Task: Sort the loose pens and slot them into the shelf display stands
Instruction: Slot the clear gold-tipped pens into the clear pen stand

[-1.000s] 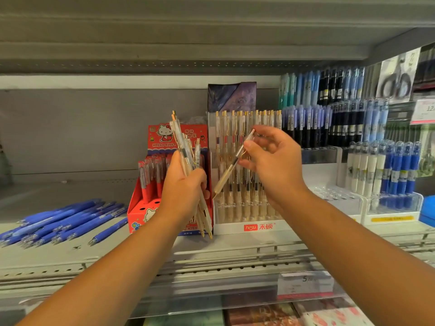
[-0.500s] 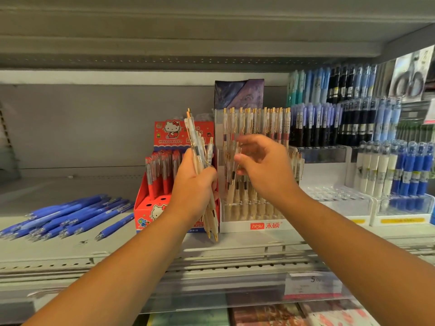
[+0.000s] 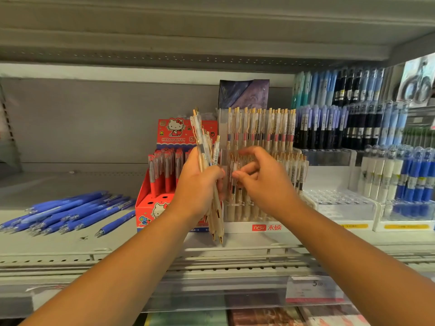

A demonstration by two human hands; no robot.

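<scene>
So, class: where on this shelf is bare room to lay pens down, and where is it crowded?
Bare grey shelf lies behind the loose blue pens, left of the red cardboard box; a strip runs before them too. From that box rightward, the clear display stands sit crowded.

grey metal shelf (image 3: 70, 245) with a plain grey back panel (image 3: 82, 118).

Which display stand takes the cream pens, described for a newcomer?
On the grey metal shelf, right of the red Hello Kitty cardboard box, stands a clear plastic tiered stand. Only it holds cream gold-clipped pens and bears a red hesu label on its white base.
</scene>
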